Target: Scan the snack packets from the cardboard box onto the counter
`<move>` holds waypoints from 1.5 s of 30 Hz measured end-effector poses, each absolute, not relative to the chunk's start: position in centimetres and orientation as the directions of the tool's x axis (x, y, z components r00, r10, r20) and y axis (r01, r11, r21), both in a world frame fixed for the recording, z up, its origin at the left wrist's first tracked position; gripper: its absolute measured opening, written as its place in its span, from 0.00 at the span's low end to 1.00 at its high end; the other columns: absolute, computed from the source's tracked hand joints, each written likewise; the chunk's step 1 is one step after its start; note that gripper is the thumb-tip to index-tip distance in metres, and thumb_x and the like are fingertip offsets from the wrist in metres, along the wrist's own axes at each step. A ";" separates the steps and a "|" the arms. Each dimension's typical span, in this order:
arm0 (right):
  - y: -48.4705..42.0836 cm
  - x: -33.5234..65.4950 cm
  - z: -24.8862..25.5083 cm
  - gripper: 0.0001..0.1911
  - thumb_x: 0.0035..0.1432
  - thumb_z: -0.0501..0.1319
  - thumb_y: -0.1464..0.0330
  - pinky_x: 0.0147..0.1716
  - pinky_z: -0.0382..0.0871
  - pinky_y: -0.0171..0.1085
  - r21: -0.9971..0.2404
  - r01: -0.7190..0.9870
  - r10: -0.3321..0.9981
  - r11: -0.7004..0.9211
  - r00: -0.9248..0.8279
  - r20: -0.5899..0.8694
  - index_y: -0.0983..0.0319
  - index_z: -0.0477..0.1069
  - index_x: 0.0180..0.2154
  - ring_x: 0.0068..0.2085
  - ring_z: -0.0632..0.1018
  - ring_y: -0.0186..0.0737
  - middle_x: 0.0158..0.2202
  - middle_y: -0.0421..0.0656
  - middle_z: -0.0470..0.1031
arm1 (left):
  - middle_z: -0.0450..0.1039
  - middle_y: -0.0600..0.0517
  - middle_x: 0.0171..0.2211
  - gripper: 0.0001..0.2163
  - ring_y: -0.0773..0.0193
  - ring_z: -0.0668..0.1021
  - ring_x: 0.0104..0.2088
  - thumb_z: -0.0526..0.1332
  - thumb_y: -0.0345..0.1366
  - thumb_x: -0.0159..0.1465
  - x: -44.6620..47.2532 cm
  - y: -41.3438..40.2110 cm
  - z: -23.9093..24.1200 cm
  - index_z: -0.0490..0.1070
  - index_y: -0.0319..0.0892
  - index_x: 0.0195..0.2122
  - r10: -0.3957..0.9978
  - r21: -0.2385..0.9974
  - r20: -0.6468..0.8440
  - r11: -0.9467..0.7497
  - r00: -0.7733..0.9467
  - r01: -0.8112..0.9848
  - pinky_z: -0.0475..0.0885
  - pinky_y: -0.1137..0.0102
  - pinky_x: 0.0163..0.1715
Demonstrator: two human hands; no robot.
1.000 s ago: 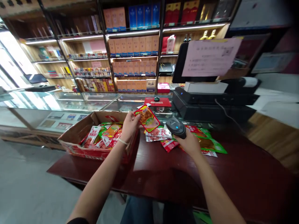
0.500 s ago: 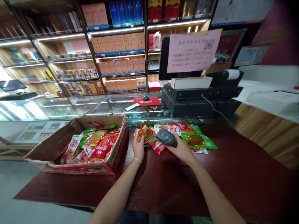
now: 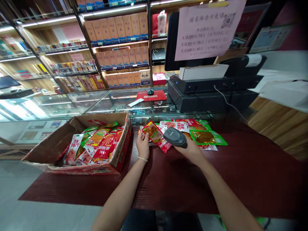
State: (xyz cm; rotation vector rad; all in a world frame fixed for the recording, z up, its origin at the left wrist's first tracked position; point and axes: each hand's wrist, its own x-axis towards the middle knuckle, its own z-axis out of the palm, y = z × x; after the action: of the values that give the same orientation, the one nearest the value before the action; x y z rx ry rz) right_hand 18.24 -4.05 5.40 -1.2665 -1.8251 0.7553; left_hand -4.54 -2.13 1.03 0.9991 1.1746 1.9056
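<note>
My left hand [image 3: 142, 144] pinches a red and yellow snack packet [image 3: 151, 131] by its near edge, low over the dark red table [image 3: 240, 179]. My right hand [image 3: 192, 150] grips a grey handheld barcode scanner [image 3: 175, 137], its head turned toward that packet. Behind both hands lies a loose pile of snack packets [image 3: 192, 131], red, white and green. To the left stands an open cardboard box [image 3: 57, 144] filled with several more packets [image 3: 98, 144].
A black cash register [image 3: 211, 93] with a monitor and a pink paper notice [image 3: 207, 29] stands behind the pile. A glass display counter [image 3: 96, 102] runs to the left, with a red mouse pad and a mouse [image 3: 150, 92]. Shelves of boxed goods [image 3: 120, 41] line the back wall.
My left hand has brought the packet down from in front of the scanner to the table by the pile. The scanner's blue light no longer shows. The camera view tilted down and closer.
</note>
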 end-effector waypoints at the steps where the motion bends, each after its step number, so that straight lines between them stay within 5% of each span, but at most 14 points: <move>1: -4.0 18.3 5.3 0.24 0.53 0.67 0.60 0.46 0.72 0.42 -0.811 0.488 0.947 0.322 -0.177 0.270 0.57 0.71 0.52 0.48 0.80 0.49 0.48 0.45 0.80 | 0.78 0.45 0.44 0.15 0.60 0.80 0.44 0.62 0.41 0.63 -5.0 -2.4 1.3 0.70 0.39 0.48 0.799 0.915 0.313 -0.398 -0.514 -0.061 0.74 0.66 0.46; 3: -3.7 18.6 5.2 0.24 0.53 0.67 0.59 0.45 0.72 0.43 -0.810 0.492 0.946 0.319 -0.119 0.300 0.58 0.71 0.51 0.47 0.80 0.50 0.47 0.46 0.80 | 0.78 0.46 0.44 0.14 0.60 0.80 0.44 0.61 0.40 0.65 -6.0 -2.8 1.7 0.70 0.41 0.49 0.695 0.868 0.486 -0.455 -0.530 0.200 0.74 0.65 0.47; 6: -3.4 18.9 5.0 0.26 0.52 0.67 0.57 0.45 0.72 0.43 -0.814 0.473 0.933 0.337 -0.048 0.358 0.59 0.71 0.51 0.46 0.79 0.50 0.46 0.47 0.80 | 0.78 0.46 0.43 0.08 0.59 0.79 0.46 0.58 0.35 0.67 -7.1 -3.1 1.8 0.73 0.43 0.46 0.693 0.668 0.682 -0.457 -0.236 0.587 0.72 0.63 0.51; 9: -3.2 19.2 5.1 0.26 0.52 0.68 0.57 0.45 0.71 0.44 -0.827 0.449 0.922 0.338 0.016 0.386 0.60 0.71 0.51 0.46 0.79 0.50 0.46 0.48 0.80 | 0.78 0.47 0.43 0.08 0.57 0.78 0.46 0.60 0.33 0.65 -6.7 -3.0 1.3 0.75 0.44 0.44 0.795 0.458 0.593 -0.468 0.132 0.756 0.72 0.61 0.49; 12: -3.1 19.2 5.2 0.25 0.52 0.67 0.56 0.45 0.71 0.45 -0.833 0.451 0.922 0.322 0.050 0.384 0.61 0.72 0.50 0.46 0.79 0.51 0.45 0.49 0.80 | 0.75 0.45 0.48 0.16 0.52 0.75 0.49 0.68 0.38 0.60 -5.8 -2.8 0.6 0.74 0.44 0.49 0.820 0.365 0.516 -0.474 0.250 0.801 0.71 0.58 0.50; 23: -3.1 19.2 4.4 0.28 0.51 0.67 0.56 0.45 0.71 0.47 -0.802 0.527 0.931 0.281 0.051 0.361 0.61 0.72 0.52 0.46 0.79 0.53 0.45 0.49 0.80 | 0.75 0.45 0.46 0.10 0.56 0.76 0.48 0.62 0.35 0.65 -5.2 -3.5 1.8 0.75 0.43 0.47 0.786 0.488 0.608 -0.484 0.115 0.727 0.72 0.59 0.50; 34: -3.0 14.7 9.6 0.25 0.51 0.67 0.54 0.41 0.73 0.45 -0.728 0.528 0.892 0.437 -0.148 0.427 0.62 0.77 0.47 0.44 0.80 0.56 0.41 0.50 0.82 | 0.77 0.46 0.46 0.11 0.57 0.76 0.49 0.57 0.36 0.68 -11.7 -8.8 14.9 0.75 0.44 0.49 0.685 0.457 0.728 -0.487 0.002 0.745 0.69 0.62 0.53; 41: -3.6 8.3 11.3 0.23 0.50 0.65 0.54 0.41 0.73 0.47 -0.741 0.464 0.874 0.486 -0.280 0.398 0.61 0.77 0.43 0.42 0.80 0.56 0.39 0.48 0.82 | 0.81 0.50 0.37 0.08 0.60 0.80 0.37 0.62 0.36 0.64 -22.9 -9.3 15.3 0.78 0.43 0.41 0.818 0.630 0.510 -0.145 -0.266 0.763 0.72 0.69 0.40; 45: -3.9 5.9 11.2 0.21 0.51 0.65 0.56 0.45 0.72 0.48 -0.743 0.459 0.871 0.487 -0.315 0.377 0.61 0.77 0.45 0.44 0.80 0.55 0.41 0.47 0.82 | 0.80 0.50 0.31 0.09 0.60 0.80 0.32 0.62 0.41 0.62 -25.5 -8.5 13.8 0.78 0.43 0.37 0.907 0.621 0.328 0.002 -0.262 0.784 0.71 0.70 0.34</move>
State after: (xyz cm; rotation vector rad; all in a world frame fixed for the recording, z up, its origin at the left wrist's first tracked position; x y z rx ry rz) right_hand 5.89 -3.90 11.19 -1.0994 -1.9473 0.6646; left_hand -25.55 -8.52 13.81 1.7955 2.0974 1.1061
